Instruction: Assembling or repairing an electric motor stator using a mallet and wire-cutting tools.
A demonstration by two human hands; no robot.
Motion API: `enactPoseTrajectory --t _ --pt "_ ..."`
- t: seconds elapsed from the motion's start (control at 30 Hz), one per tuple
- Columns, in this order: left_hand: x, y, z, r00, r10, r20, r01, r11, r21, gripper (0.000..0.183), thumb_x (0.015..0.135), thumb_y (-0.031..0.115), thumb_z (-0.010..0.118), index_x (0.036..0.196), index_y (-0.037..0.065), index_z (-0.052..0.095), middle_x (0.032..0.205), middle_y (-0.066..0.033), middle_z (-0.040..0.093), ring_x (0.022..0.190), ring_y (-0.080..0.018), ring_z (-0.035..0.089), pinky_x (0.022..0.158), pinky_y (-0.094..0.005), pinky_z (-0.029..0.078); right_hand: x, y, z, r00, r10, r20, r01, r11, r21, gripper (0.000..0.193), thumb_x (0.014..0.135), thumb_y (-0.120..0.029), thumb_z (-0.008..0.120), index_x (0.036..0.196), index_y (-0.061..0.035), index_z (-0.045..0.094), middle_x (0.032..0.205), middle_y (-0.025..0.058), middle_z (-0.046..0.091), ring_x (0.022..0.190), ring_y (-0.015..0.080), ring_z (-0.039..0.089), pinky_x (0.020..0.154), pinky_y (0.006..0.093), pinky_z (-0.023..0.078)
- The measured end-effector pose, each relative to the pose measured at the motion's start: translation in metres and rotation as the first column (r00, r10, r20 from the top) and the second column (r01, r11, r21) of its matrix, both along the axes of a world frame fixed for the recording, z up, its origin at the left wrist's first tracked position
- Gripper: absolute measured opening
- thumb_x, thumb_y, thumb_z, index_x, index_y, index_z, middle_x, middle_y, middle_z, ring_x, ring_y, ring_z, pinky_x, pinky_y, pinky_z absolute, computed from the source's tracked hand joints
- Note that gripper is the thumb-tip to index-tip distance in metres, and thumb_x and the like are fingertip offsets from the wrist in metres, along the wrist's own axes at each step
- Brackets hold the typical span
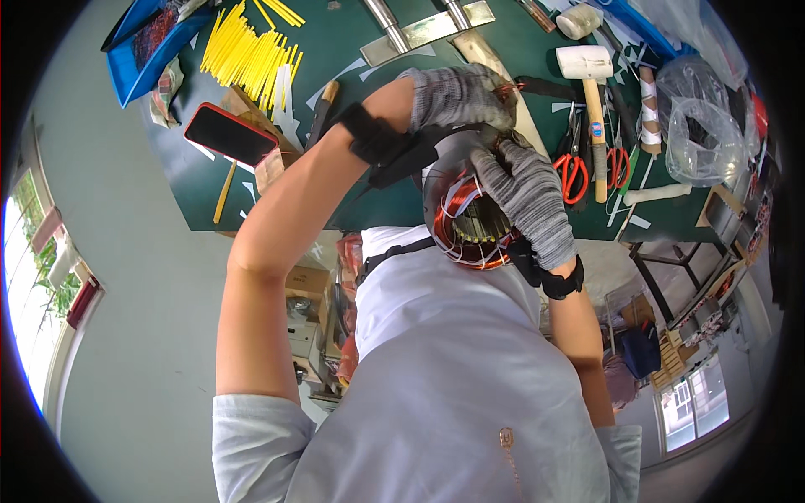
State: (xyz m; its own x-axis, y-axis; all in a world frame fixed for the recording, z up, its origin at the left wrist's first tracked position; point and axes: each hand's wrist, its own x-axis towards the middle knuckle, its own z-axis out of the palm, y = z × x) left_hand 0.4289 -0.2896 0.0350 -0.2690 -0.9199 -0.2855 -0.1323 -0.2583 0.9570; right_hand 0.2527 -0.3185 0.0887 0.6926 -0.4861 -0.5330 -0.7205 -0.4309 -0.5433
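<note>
A motor stator (459, 199) with copper windings laced in white cord stands at the table's near edge, against my body. Its bore shows dark slots. My left hand (461, 96), in a grey knitted glove, reaches round to its far side. The fingers are closed on thin reddish-brown wires (506, 89). My right hand (530, 194), gloved the same way, lies over the stator's right side with its fingers bent round the upper rim. The fingertips of both hands are close together, and the stator's far side is partly hidden by them. Black straps circle both wrists.
Right of my hands lie a white-headed mallet (585, 63), red-handled scissors (572, 172) and clear plastic bags (700, 126). To the left are a red-edged phone (231, 134), yellow sleeves (243, 50) and a blue bin (138, 54). A metal bar with posts (428, 33) sits beyond.
</note>
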Motion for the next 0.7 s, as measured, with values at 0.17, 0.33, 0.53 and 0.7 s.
enactPoseTrajectory --t 0.17,0.33,0.53,0.7 --pt "0.010 -0.003 0.009 0.999 -0.042 0.022 0.044 0.990 -0.136 0.023 0.077 0.023 0.060 0.091 0.005 0.062 0.076 -0.0047 0.059 0.069 -0.0110 0.052 0.063 -0.0241 0.043 -0.009 0.003 -0.008 0.941 0.042 0.337 -0.002 0.993 -0.117 0.023 0.077 -0.022 0.060 0.082 0.0003 0.059 0.073 0.0175 0.058 0.070 0.0332 0.056 0.065 0.0386 0.045" --pt "0.007 0.005 -0.011 0.989 -0.036 -0.147 0.034 0.999 -0.014 0.026 0.078 0.024 0.060 0.095 0.004 0.060 0.078 -0.0039 0.060 0.069 -0.0106 0.052 0.065 -0.0243 0.044 -0.009 0.005 -0.012 0.940 -0.075 0.332 0.092 0.995 -0.036 0.019 0.076 -0.019 0.059 0.078 0.0003 0.060 0.076 0.0178 0.059 0.072 0.0329 0.056 0.066 0.0385 0.045" --pt "0.053 0.025 0.028 0.988 0.039 0.148 -0.044 0.999 0.031 0.031 0.078 0.025 0.060 0.096 0.001 0.058 0.079 -0.0065 0.061 0.073 -0.0110 0.055 0.066 -0.0252 0.045 -0.016 0.008 -0.020 0.981 -0.117 0.158 0.123 0.992 -0.029 0.016 0.073 -0.005 0.060 0.089 -0.0044 0.062 0.086 0.0110 0.060 0.080 0.0257 0.058 0.071 0.0335 0.047" --pt "0.024 0.062 0.068 0.941 -0.158 0.299 0.042 0.932 0.360 0.027 0.074 0.014 0.060 0.100 0.006 0.058 0.089 -0.0074 0.061 0.078 -0.0160 0.058 0.068 -0.0281 0.047 -0.015 0.008 -0.025 0.976 0.028 0.215 0.014 0.981 -0.193 0.016 0.075 -0.008 0.060 0.090 -0.0040 0.061 0.085 0.0116 0.060 0.079 0.0269 0.058 0.071 0.0346 0.047"
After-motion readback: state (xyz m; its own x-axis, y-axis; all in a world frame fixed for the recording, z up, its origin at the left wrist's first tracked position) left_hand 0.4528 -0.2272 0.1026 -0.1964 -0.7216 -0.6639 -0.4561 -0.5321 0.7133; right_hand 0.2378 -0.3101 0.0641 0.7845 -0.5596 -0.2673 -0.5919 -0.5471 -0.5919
